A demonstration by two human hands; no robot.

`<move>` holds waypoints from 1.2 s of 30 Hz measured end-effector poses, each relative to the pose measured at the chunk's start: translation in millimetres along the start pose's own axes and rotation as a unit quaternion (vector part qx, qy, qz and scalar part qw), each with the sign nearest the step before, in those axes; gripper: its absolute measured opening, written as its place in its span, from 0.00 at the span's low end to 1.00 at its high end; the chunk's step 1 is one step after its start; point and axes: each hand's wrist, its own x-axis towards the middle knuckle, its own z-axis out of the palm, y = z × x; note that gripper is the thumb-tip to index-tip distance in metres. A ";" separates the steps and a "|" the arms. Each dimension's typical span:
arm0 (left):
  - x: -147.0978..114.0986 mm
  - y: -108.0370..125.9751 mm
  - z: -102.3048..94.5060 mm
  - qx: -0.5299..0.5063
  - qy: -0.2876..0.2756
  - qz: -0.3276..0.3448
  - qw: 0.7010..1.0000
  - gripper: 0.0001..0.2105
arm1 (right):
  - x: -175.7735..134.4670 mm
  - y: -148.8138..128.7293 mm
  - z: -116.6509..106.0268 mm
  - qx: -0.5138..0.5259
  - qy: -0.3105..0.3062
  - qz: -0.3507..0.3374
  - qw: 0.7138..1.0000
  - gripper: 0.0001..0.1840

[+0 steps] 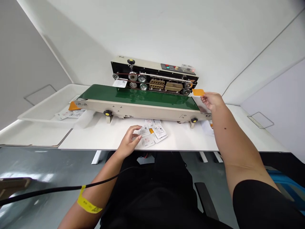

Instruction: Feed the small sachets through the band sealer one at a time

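At the right end of a band sealing machine [154, 68], my right hand [211, 100] pinches a small flat orange packet [197, 92] by its edge. The packet's far side is close to the machine's rollers. My left hand [130, 141] rests at the table's front, fingers curved, with thumb and forefinger apart at the left edge of a pile of small white printed packets [158, 131]. A bit of orange shows between the packets in that pile. On the machine's left side, a white packet [120, 83] sticks out by the rollers above the green conveyor belt [138, 97].
A white plastic bin [43, 116] stands left of the belt, with white and orange packets [71, 111] inside. Under the belt's right end are more packets, partly hidden by my arm. Black adjusting knobs [108, 113] jut from the conveyor's front. A black cable [59, 189] crosses my left forearm.
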 end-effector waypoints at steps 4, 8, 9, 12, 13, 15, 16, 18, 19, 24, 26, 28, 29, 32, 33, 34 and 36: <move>0.4 2.5 -0.8 0.008 -0.003 0.000 1.000 0.17 | 0.6 8.5 30.2 -0.020 -0.012 0.049 0.999 0.11; 0.8 3.1 -1.9 0.032 -0.005 0.008 0.999 0.17 | 5.7 14.3 60.9 -0.049 -0.027 0.050 0.997 0.08; 0.8 3.4 -2.3 0.044 -0.006 0.013 0.999 0.17 | 5.2 15.2 64.7 -0.056 -0.027 0.047 0.997 0.06; 0.7 5.2 -3.1 0.102 -0.028 0.035 0.994 0.17 | -12.1 18.3 65.5 -0.099 0.022 -0.058 0.993 0.02; 0.7 6.0 -2.8 0.128 -0.043 0.045 0.990 0.18 | -25.4 20.9 63.8 -0.118 0.054 -0.130 0.983 0.03; 0.5 7.0 -0.7 0.177 -0.084 0.069 0.978 0.21 | -64.1 31.3 61.5 -0.157 0.100 -0.289 0.939 0.07; 0.5 6.9 1.2 0.199 -0.108 0.081 0.971 0.24 | -88.3 39.9 61.9 -0.173 0.097 -0.354 0.914 0.10; 0.4 5.3 6.5 0.238 -0.153 0.101 0.954 0.32 | -140.3 64.0 67.2 -0.216 -0.015 -0.429 0.877 0.13; 0.3 3.9 9.5 0.257 -0.170 0.108 0.945 0.35 | -165.2 78.7 71.8 -0.240 -0.108 -0.451 0.853 0.14; -2.5 -3.4 19.7 0.317 -0.177 0.104 0.926 0.40 | -238.4 150.0 96.1 -0.350 -0.398 -0.424 0.734 0.25; -4.7 -4.4 19.6 0.301 -0.177 0.101 0.932 0.38 | -243.5 166.4 99.5 -0.388 -0.404 -0.389 0.731 0.26; -7.0 -3.8 18.2 0.284 -0.177 0.095 0.938 0.36 | -242.3 174.2 99.2 -0.403 -0.396 -0.371 0.737 0.25; -7.9 -3.0 17.4 0.279 -0.173 0.089 0.940 0.34 | -240.9 175.7 98.3 -0.402 -0.395 -0.369 0.739 0.25; -9.1 1.1 14.9 0.252 -0.157 0.077 0.952 0.26 | -237.5 175.6 95.3 -0.387 -0.397 -0.367 0.747 0.24; -8.9 2.6 13.7 0.232 -0.147 0.072 0.959 0.22 | -236.7 175.2 94.5 -0.380 -0.396 -0.364 0.753 0.24; -8.4 3.7 12.1 0.204 -0.135 0.064 0.967 0.18 | -235.9 175.0 93.8 -0.372 -0.392 -0.359 0.761 0.24; -7.0 4.0 7.8 0.133 -0.097 0.040 0.986 0.13 | -234.2 175.3 92.8 -0.357 -0.379 -0.347 0.780 0.24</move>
